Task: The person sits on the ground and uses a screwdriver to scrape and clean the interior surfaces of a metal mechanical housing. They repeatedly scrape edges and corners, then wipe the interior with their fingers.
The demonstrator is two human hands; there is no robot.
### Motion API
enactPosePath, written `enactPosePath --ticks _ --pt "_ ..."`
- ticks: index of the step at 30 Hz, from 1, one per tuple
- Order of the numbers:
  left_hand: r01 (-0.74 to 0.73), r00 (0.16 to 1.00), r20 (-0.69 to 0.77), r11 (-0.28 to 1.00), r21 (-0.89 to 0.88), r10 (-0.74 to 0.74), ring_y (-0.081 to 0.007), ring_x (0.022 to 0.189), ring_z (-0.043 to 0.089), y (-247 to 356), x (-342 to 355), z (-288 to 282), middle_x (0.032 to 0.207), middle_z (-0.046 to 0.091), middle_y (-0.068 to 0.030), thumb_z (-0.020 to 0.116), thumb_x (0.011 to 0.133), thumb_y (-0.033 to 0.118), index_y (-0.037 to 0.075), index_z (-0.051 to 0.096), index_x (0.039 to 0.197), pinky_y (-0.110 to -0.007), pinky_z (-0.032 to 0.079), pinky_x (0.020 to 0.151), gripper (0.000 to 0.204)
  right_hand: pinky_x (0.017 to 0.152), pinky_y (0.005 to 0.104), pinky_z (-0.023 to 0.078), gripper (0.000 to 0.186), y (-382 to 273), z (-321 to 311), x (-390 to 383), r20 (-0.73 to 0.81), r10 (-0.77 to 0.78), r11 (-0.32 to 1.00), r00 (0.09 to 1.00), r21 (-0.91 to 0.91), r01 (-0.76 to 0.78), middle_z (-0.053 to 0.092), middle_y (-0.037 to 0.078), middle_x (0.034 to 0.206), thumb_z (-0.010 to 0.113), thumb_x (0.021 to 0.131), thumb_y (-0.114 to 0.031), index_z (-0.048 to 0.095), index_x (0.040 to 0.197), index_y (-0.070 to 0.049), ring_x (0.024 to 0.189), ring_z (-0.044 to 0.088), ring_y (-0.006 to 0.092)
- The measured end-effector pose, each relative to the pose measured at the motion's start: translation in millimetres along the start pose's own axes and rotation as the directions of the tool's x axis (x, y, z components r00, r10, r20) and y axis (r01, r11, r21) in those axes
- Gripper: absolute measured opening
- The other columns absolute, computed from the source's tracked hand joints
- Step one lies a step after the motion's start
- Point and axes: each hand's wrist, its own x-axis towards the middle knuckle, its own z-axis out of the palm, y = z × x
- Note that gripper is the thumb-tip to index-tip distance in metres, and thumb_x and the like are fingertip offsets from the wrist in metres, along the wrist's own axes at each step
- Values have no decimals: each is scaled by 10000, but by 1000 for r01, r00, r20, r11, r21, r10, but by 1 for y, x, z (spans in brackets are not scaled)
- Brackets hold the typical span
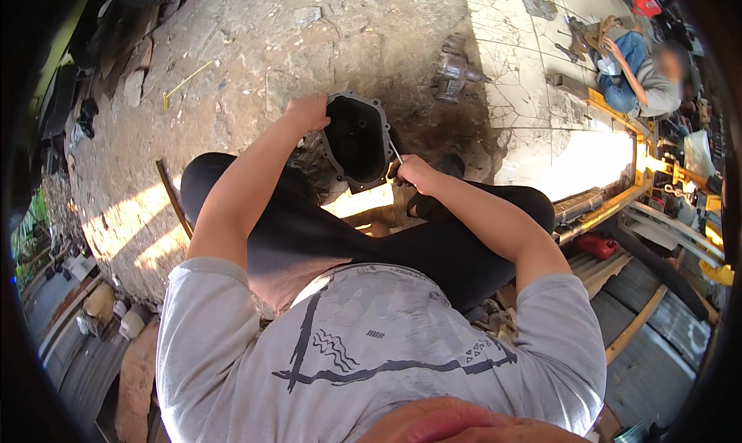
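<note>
A deep metal gearbox-like housing (pixel 357 97) stands tilted between my legs, its dark hollow facing up and a grey flange with bolt holes running round its edge. My left hand (pixel 309 112) is closed on the upper left of that rim, fingers partly hidden behind it. On the opposite side, my right hand (pixel 416 173) grips a slim tool with a pale metal shaft (pixel 396 151). The shaft's end lies against or very near the right flange; I cannot tell whether it touches. My fist covers the handle, so the tool's exact kind does not show.
Beyond the housing, a greasy metal part with a side stub (pixel 454 70) lies on the dirty floor. At far right another person (pixel 641 72) sits low over metal parts. A yellow metal frame (pixel 603 211) and a red container (pixel 595 246) are to my right.
</note>
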Motion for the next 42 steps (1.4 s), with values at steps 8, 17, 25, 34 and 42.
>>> enactPosePath --ticks 8,17,25,34,42 --pt "-6 999 -35 1000 -5 6 -333 1270 591 1 -5 14 1415 549 -161 688 899 406 66 346 1548 -542 480 1039 808 500 355 338 168 8 16 21 -162 69 998 984 20 -66 508 94 800 466 927 -61 542 1072 -22 591 452 167" --pt "-58 998 -32 998 15 58 -340 1255 593 -1 1 9 1407 549 -166 691 897 449 48 271 1585 -516 486 1029 900 484 377 389 468 0 21 22 -95 204 952 974 -213 -220 593 109 711 756 894 -378 642 1009 61 540 508 175" --pt "-58 996 -75 998 -2 58 -359 1177 638 -8 9 11 1324 592 -184 678 909 456 31 365 1522 -518 519 974 809 556 420 461 404 -2 29 24 -181 153 914 972 -349 -209 642 137 718 750 876 -348 707 899 52 606 603 259" --pt "15 998 59 980 -201 -3 -415 1150 645 -25 30 30 1248 646 -273 625 942 533 -31 423 1429 -513 521 946 772 886 433 536 552 -20 -22 31 -220 10 884 976 -454 -111 723 246 1062 740 700 -371 726 1077 32 1035 697 384" --pt "67 959 280 931 -359 39 -481 1306 539 21 26 60 1339 556 -395 612 942 611 -131 80 1555 -458 425 1093 1100 915 489 549 458 -21 -104 28 -416 -257 768 872 -636 -78 723 193 1133 689 755 -303 715 1128 -39 1093 680 380"
